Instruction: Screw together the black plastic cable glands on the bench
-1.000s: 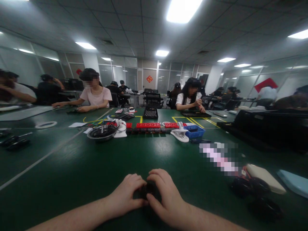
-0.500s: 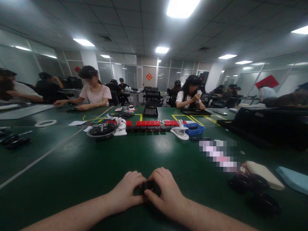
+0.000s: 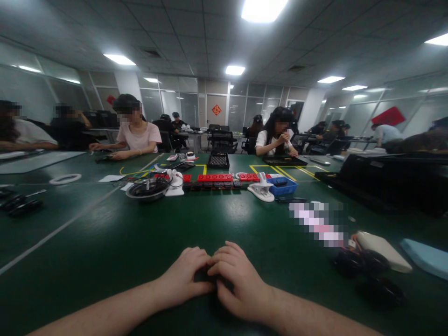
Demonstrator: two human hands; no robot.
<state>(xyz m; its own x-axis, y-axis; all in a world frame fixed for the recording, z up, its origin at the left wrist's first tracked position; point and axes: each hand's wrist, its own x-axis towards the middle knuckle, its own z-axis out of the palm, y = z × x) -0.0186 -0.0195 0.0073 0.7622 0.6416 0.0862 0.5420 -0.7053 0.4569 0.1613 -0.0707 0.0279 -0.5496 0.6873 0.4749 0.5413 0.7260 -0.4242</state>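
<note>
My left hand (image 3: pixel 185 276) rests low over the green table, its fingers and thumb curled around a small black part (image 3: pixel 204 275). From the other side my right hand (image 3: pixel 241 283) bends over the same part, its fingertips meeting those of the left. Most of the part is covered by the fingers, so its exact kind cannot be made out. Both wrists lie close to the tabletop.
Ahead stands a row of red and black blocks (image 3: pixel 215 178), with a white clip stand (image 3: pixel 262 190), a blue bin (image 3: pixel 283 186) and a bowl of cables (image 3: pixel 147 190). To the right lie black headphones (image 3: pixel 350 265) and a cream case (image 3: pixel 385 252). Co-workers sit opposite.
My right hand has shifted its grip: its fingers now spread over the black part, which showed a round opening before and is now mostly covered. The left hand stays nearly still.
</note>
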